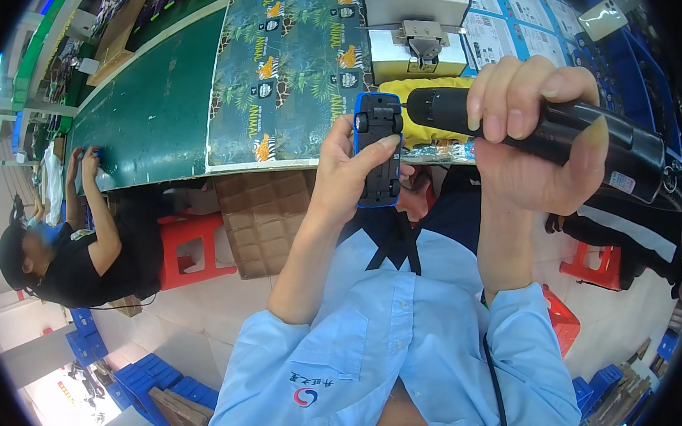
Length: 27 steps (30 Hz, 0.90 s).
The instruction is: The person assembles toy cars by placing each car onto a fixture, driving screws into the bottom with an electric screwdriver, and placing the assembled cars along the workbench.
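My left hand [350, 171] is closed around a blue toy car [377, 157], its black underside facing up and my thumb pressed on it. The car is held just off the front edge of the workbench. A black electric screwdriver [534, 127] lies sideways in my right hand [534, 123], with the fingers wrapped over its body. Its bit points left and meets or nearly meets the upper right side of the car; whether they touch I cannot tell. Behind the screwdriver's tip is a yellow cloth or bag [429, 113].
A printed sheet [287, 77] covers part of the green bench [153, 100]. A metal fixture [422, 42] stands beyond the yellow cloth. Blue bins [651, 64] line the right. On the left, a co-worker [82, 236] sits by the bench near a red stool [198, 251].
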Each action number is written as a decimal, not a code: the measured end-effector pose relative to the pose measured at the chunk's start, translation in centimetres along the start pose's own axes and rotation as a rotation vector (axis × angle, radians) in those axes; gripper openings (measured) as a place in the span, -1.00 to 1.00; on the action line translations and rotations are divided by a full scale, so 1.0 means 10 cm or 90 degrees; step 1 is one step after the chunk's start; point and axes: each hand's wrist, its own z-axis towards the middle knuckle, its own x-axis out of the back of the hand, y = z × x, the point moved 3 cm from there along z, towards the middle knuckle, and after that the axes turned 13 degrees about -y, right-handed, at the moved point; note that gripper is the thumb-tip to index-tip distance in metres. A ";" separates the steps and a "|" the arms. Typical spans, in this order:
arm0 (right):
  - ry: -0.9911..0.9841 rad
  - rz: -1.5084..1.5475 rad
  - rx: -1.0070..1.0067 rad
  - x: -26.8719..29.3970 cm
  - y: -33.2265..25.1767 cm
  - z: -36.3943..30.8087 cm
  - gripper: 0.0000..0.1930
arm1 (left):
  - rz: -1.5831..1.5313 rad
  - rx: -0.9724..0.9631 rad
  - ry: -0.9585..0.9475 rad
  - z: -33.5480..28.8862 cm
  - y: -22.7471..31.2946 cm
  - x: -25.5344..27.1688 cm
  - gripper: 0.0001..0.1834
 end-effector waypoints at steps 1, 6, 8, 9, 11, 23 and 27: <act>0.000 0.006 0.001 -0.01 0.03 0.00 -0.57 | 0.005 0.008 -0.007 0.00 -0.01 0.00 -0.54; 0.051 -0.016 -0.041 -0.08 0.12 -0.02 -0.62 | 0.007 -0.032 -0.026 0.01 0.03 -0.07 -0.49; 0.069 -0.031 -0.060 -0.08 0.11 -0.02 -0.64 | 0.005 -0.037 -0.025 0.02 0.02 -0.08 -0.48; 0.042 -0.025 -0.071 -0.10 0.11 -0.02 -0.65 | 0.024 -0.034 -0.023 0.00 0.01 -0.07 -0.48; 0.048 -0.038 -0.101 -0.16 0.09 0.00 -0.66 | 0.041 -0.031 -0.019 -0.01 -0.03 -0.04 -0.48; -0.089 -0.004 -0.069 -0.10 0.07 -0.09 -0.71 | 0.016 -0.012 -0.059 -0.04 -0.03 -0.10 -0.51; -0.050 0.000 -0.068 -0.09 0.06 -0.11 -0.73 | 0.042 -0.025 -0.060 -0.02 -0.05 -0.10 -0.52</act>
